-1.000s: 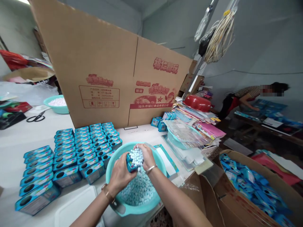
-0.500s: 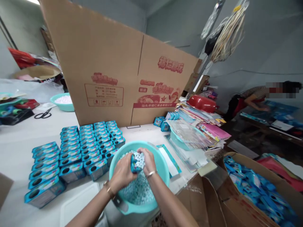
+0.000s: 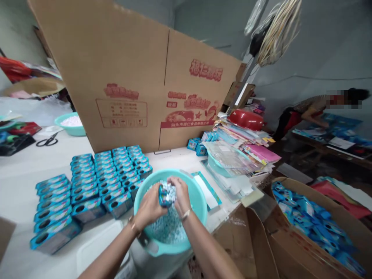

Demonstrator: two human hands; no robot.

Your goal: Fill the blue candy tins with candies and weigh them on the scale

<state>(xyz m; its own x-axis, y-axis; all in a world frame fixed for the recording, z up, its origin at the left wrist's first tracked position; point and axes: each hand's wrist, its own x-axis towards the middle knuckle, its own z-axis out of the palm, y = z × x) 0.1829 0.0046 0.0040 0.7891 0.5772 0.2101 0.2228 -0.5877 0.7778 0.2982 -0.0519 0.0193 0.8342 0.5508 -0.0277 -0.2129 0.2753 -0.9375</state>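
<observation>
My left hand [image 3: 148,210] grips a small blue box [image 3: 163,199] over a turquoise basin [image 3: 201,201]. Cupped against the box, my right hand [image 3: 181,197] holds a heap of small pale pellets [image 3: 171,190] at its top. More pale pellets [image 3: 171,234] lie in the basin below both hands. The box's opening is covered by the heap. To the left, rows of similar blue boxes [image 3: 87,209] stand on the white table, with dark round holes in their tops.
A tall cardboard sheet [image 3: 130,58] stands behind the boxes. On the right are piled papers and bags [image 3: 232,155], a red basin [image 3: 247,119] and a carton [image 3: 290,236] of blue packs. Scissors [image 3: 47,140] lie far left. Another person [image 3: 312,112] bends over a table.
The whole view has shifted slightly. My left hand still grips the blue box, and my right hand stays cupped with pellets beside it.
</observation>
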